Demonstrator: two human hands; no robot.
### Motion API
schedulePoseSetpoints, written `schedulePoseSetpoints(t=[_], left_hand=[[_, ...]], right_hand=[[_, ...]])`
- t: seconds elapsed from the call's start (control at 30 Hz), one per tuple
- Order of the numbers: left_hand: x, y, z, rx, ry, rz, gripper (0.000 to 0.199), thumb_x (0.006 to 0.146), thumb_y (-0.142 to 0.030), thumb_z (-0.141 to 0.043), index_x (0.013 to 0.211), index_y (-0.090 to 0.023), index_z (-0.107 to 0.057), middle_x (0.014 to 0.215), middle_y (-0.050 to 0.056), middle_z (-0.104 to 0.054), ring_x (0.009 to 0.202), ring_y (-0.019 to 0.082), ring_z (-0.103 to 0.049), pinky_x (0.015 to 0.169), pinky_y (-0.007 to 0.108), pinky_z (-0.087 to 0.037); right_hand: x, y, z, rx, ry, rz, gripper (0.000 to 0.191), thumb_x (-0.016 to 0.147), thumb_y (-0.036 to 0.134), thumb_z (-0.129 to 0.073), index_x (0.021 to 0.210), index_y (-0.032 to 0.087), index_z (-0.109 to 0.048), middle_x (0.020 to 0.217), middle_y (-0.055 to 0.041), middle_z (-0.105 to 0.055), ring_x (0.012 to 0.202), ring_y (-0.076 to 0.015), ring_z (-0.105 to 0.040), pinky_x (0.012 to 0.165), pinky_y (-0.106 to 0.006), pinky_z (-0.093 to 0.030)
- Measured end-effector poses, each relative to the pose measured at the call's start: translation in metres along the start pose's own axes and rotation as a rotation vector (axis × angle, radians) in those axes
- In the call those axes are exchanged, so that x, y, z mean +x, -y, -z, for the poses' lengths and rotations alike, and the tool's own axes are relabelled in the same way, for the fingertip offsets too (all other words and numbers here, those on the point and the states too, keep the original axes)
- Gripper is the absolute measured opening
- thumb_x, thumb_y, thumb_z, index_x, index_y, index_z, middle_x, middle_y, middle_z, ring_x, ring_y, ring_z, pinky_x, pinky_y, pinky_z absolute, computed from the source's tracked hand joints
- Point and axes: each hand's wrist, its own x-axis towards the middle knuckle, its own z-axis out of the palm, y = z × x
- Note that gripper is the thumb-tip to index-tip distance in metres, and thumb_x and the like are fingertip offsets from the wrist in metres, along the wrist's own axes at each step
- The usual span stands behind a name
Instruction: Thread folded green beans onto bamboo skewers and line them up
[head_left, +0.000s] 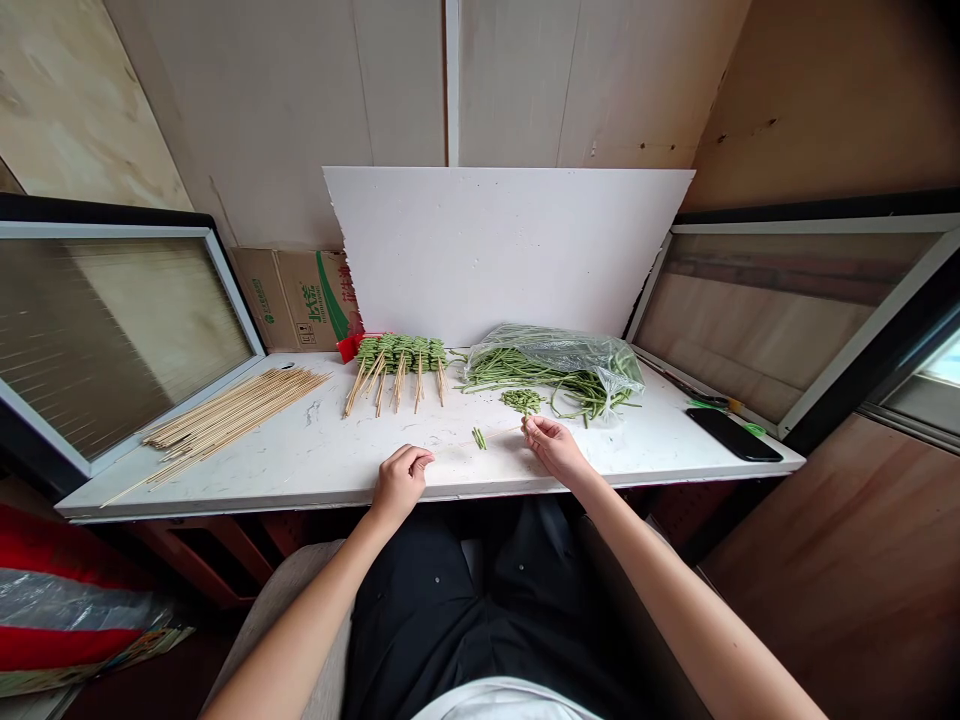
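My left hand (400, 482) is closed at the front edge of the white tabletop, its fingers curled around a thin bamboo skewer. The skewer shows only faintly and runs right towards my other hand. With fingertips pinched together, my right hand (553, 447) holds a small piece of green bean at the skewer's far end; the fingers partly hide it. A few cut bean pieces (478, 438) lie on the table between my hands. Just beyond my right hand is a small pile of cut beans (523, 400).
Bare bamboo skewers (232, 415) are heaped on the left. Filled bean skewers (401, 355) lie stacked at the back, beside long beans in a clear plastic bag (559, 360). A black phone (733, 434) lies at right. A white board (502, 250) stands behind.
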Motion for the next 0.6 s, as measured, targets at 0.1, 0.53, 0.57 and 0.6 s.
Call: schedulePoseSetpoints(t=[0.1,0.53,0.57,0.6], left_hand=[[0.0,-0.002,0.0,0.005,-0.012,-0.026,0.02,0.1,-0.017,-0.058,0.086,-0.021,-0.072,0.082,0.003,-0.075,0.074,0.017,-0.071,0.067,0.027,-0.053],[0.0,-0.004,0.0,0.013,-0.03,0.001,0.021,0.1,-0.017,-0.058,0.085,-0.021,-0.072,0.081,0.002,-0.074,0.069,0.016,-0.067,0.064,0.026,-0.051],[0.0,-0.003,-0.001,0.009,-0.037,0.019,0.021,0.1,-0.018,-0.059,0.084,-0.021,-0.072,0.08,0.002,-0.074,0.067,0.015,-0.066,0.063,0.026,-0.05],[0.0,-0.003,-0.001,0.007,-0.041,0.034,0.021,0.1,-0.019,-0.059,0.083,-0.021,-0.072,0.079,0.002,-0.073,0.065,0.015,-0.065,0.062,0.026,-0.049]], right_hand=[[0.001,-0.003,0.002,-0.035,-0.007,0.003,0.044,0.068,0.06,-0.091,0.075,0.022,-0.07,0.079,-0.0028,-0.063,0.066,-0.0135,-0.049,0.062,-0.027,-0.044],[0.0,0.0,-0.001,-0.01,-0.057,-0.025,0.041,0.068,0.058,-0.09,0.081,0.021,-0.077,0.085,-0.0055,-0.069,0.073,-0.0168,-0.057,0.069,-0.03,-0.048],[-0.001,0.002,-0.001,0.006,-0.058,-0.037,0.042,0.069,0.059,-0.089,0.081,0.021,-0.077,0.086,-0.0064,-0.07,0.075,-0.0178,-0.058,0.07,-0.03,-0.049],[-0.001,0.004,-0.002,0.016,-0.059,-0.044,0.043,0.07,0.06,-0.088,0.081,0.021,-0.077,0.088,-0.0072,-0.071,0.078,-0.0188,-0.06,0.07,-0.03,-0.05]])
